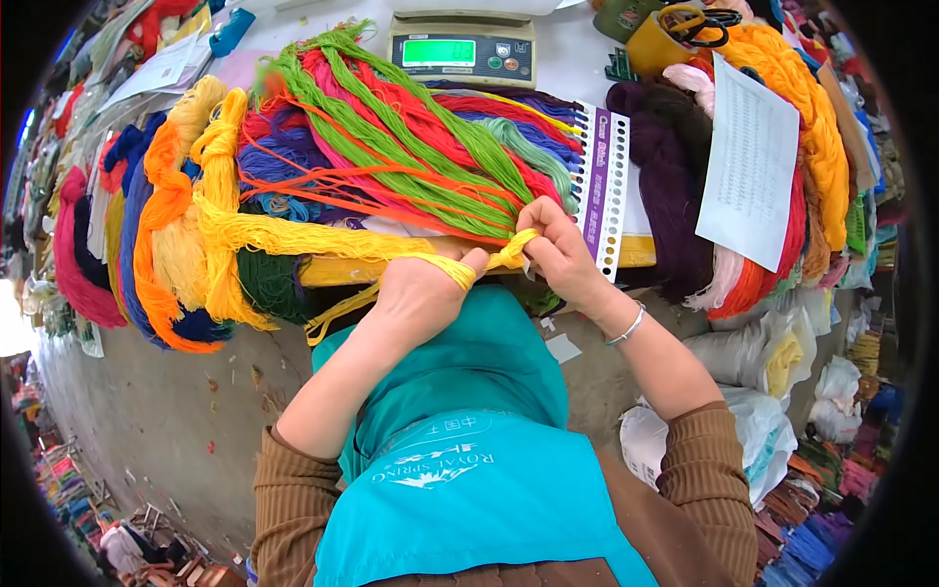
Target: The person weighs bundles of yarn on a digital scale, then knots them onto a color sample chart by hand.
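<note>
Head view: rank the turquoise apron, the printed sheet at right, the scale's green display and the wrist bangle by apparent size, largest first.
1. Turquoise apron
2. Printed sheet
3. Green display
4. Wrist bangle

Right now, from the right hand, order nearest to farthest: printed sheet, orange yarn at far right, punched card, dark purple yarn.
Seen from the right hand:
1. Punched card, just beyond, slightly right
2. Dark purple yarn, right of the card
3. Printed sheet, farther right
4. Orange yarn, past the sheet's right edge
</note>
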The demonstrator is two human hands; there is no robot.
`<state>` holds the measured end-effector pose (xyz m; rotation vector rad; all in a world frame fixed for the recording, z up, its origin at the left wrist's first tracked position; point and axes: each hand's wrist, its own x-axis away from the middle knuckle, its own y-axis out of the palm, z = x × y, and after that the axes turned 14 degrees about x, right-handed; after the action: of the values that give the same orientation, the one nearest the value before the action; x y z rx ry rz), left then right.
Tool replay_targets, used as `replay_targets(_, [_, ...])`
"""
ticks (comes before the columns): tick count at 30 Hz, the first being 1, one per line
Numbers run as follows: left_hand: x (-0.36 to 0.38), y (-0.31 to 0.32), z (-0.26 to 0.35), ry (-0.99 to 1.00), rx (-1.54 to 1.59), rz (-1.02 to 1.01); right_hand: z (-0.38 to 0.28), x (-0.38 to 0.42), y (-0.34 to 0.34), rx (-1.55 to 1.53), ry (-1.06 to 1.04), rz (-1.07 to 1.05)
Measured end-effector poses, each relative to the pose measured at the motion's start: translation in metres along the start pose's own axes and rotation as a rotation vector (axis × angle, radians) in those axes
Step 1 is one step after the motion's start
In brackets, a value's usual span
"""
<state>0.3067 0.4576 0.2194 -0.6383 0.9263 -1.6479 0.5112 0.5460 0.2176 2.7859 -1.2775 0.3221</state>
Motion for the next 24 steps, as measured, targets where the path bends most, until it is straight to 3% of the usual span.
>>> replay_targets(3, [-0.002, 0.0, -0.001, 0.017, -0.081, -0.037, 0.002, 0.001, 0.001, 0.171, -0.083, 0.042])
replay_targets(6, [-0.001, -0.001, -0.004, 0.06, -0.011, 0.112, 0.006, 0.002, 0.003, 0.185, -0.035, 0.026])
replay_targets(8, [0.001, -0.002, -0.005, 0.048, 0.011, 0.078, 0.005, 0.003, 0.007, 0.462, -0.192, 0.027])
replay_targets(10, [0.003, -0.001, -0.007, 0.059, -0.027, 0.064, -0.002, 0.005, 0.006, 0.508, -0.143, 0.026])
replay_targets(12, [0.003, -0.001, -0.01, 0.075, -0.063, 0.048, -0.004, 0.005, 0.006, 0.685, -0.231, 0.004])
replay_targets(17, [0.01, -0.019, -0.027, 0.207, -0.021, 0.139, 0.001, 0.004, 0.006, 0.763, -0.332, 0.038])
replay_targets(20, [0.022, -0.036, -0.035, 0.127, -0.035, 0.067, 0.006, 0.002, 0.009, 0.78, -0.276, 0.045])
replay_targets(21, [0.026, -0.042, -0.038, 0.072, -0.058, 0.007, 0.012, 0.0, 0.01, 0.805, -0.366, 0.073])
replay_targets(24, [0.043, -0.056, -0.041, 0.073, 0.024, 0.12, 0.014, 0.0, 0.011, 0.828, -0.447, 0.096])
